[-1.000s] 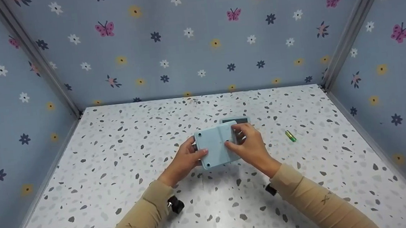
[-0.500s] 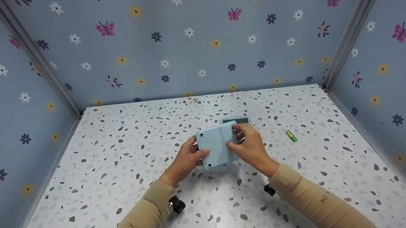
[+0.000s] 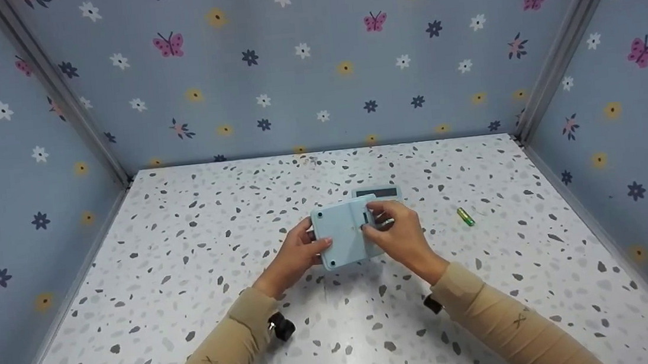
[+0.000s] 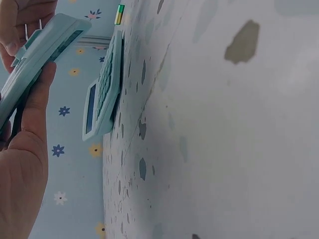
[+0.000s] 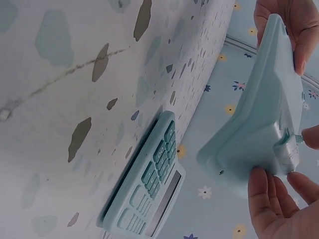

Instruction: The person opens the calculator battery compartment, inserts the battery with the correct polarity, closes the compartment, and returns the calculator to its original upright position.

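Observation:
A light blue calculator [image 3: 341,234] is held up with its back towards the head camera. My left hand [image 3: 292,256] grips its left side, thumb on the back and fingers underneath. At the right end, my right hand [image 3: 398,231] pinches the small battery cover [image 5: 287,155], which stands tilted out of the back in the right wrist view. A dark slot [image 3: 365,218] shows beside the right thumb. Whether a battery sits inside is hidden. Behind the held calculator, a second light blue calculator [image 5: 144,184] lies keys up on the table.
A green battery [image 3: 465,216] lies on the speckled white table [image 3: 214,216], to the right of the hands. Flower-patterned blue walls [image 3: 312,58] enclose the table at the back and both sides.
The battery cover has lifted from the held calculator's back under my right fingers, uncovering a dark slot. My left hand keeps its grip almost unmoved.

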`<state>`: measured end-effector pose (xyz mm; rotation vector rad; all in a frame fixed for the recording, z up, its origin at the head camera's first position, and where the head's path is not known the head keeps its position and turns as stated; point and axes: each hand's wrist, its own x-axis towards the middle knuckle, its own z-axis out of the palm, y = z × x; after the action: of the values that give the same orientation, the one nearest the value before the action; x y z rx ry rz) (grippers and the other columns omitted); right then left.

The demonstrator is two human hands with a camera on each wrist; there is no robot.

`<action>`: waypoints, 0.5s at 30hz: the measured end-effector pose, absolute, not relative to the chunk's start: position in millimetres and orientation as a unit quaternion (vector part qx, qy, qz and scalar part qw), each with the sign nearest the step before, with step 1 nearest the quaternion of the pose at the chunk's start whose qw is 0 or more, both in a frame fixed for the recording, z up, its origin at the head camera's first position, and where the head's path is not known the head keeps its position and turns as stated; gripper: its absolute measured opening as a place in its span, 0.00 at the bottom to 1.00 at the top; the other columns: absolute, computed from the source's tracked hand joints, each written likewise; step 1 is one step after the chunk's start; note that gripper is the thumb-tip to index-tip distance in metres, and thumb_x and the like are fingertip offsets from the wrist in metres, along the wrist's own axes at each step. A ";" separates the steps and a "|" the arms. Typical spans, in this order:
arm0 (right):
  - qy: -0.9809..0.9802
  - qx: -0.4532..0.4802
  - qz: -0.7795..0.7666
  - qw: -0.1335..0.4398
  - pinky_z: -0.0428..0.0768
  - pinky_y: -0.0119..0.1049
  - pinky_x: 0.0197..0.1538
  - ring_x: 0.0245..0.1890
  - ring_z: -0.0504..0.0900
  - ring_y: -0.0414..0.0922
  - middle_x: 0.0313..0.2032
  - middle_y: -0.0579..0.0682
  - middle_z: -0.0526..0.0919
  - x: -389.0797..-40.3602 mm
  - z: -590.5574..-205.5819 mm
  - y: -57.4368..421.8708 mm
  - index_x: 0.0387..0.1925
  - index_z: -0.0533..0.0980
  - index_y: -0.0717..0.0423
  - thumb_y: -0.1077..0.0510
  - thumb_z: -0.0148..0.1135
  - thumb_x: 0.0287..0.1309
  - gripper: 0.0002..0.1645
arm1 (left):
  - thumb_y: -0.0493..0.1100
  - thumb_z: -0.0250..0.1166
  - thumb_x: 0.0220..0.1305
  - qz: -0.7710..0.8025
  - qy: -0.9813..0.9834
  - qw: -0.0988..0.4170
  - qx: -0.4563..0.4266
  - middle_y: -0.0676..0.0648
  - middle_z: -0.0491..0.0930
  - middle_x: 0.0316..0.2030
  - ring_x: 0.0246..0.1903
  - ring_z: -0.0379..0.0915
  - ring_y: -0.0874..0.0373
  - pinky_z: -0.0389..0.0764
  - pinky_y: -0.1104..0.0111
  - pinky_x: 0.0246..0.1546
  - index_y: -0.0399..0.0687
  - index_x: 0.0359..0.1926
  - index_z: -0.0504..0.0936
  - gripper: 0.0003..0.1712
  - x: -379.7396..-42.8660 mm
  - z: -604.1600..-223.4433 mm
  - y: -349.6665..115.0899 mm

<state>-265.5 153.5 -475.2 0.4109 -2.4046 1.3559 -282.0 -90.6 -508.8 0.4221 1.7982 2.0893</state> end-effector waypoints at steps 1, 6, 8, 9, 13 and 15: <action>-0.847 0.147 0.478 0.177 0.93 0.46 0.45 0.41 0.90 0.54 0.45 0.62 0.89 -265.7 -475.5 153.6 0.55 0.85 0.68 0.69 0.74 0.57 0.22 | 0.33 0.61 0.79 0.738 0.634 0.175 0.148 0.32 0.79 0.69 0.60 0.83 0.49 0.91 0.54 0.55 0.41 0.82 0.61 0.36 -282.1 -508.6 -90.7; -0.846 0.155 0.478 0.178 0.93 0.45 0.45 0.42 0.90 0.54 0.45 0.61 0.89 -266.6 -477.0 154.4 0.53 0.86 0.66 0.70 0.72 0.58 0.20 | 0.34 0.62 0.78 0.741 0.632 0.174 0.147 0.33 0.80 0.67 0.58 0.85 0.49 0.91 0.55 0.54 0.41 0.82 0.61 0.37 -281.4 -507.5 -91.4; -0.847 0.156 0.477 0.176 0.93 0.45 0.45 0.43 0.90 0.54 0.45 0.61 0.89 -266.5 -477.2 155.0 0.53 0.87 0.65 0.69 0.72 0.58 0.19 | 0.34 0.62 0.79 0.740 0.632 0.176 0.149 0.33 0.80 0.67 0.59 0.85 0.49 0.91 0.55 0.55 0.40 0.82 0.61 0.37 -280.7 -507.2 -91.9; -0.847 0.158 0.477 0.174 0.93 0.46 0.45 0.43 0.90 0.54 0.45 0.60 0.89 -266.5 -477.5 155.5 0.52 0.86 0.65 0.69 0.72 0.58 0.19 | 0.34 0.63 0.79 0.739 0.633 0.176 0.149 0.33 0.80 0.68 0.59 0.85 0.49 0.91 0.55 0.55 0.40 0.82 0.60 0.37 -280.3 -507.1 -92.2; -0.849 0.166 0.475 0.163 0.93 0.49 0.46 0.43 0.90 0.55 0.45 0.61 0.89 -267.5 -478.0 157.3 0.51 0.86 0.65 0.69 0.75 0.58 0.18 | 0.34 0.62 0.79 0.736 0.636 0.179 0.147 0.32 0.79 0.69 0.60 0.84 0.47 0.91 0.53 0.56 0.41 0.83 0.60 0.38 -279.9 -507.8 -92.6; -0.850 0.170 0.474 0.156 0.93 0.50 0.47 0.43 0.90 0.55 0.45 0.61 0.89 -267.9 -478.0 158.1 0.50 0.86 0.65 0.69 0.76 0.58 0.18 | 0.34 0.62 0.79 0.735 0.637 0.179 0.145 0.32 0.79 0.69 0.60 0.84 0.47 0.91 0.53 0.56 0.41 0.83 0.60 0.37 -280.0 -508.4 -92.8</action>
<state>-267.9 158.1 -478.0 0.4868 -2.4337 1.3573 -280.0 -92.8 -508.4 0.4106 1.8027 2.0793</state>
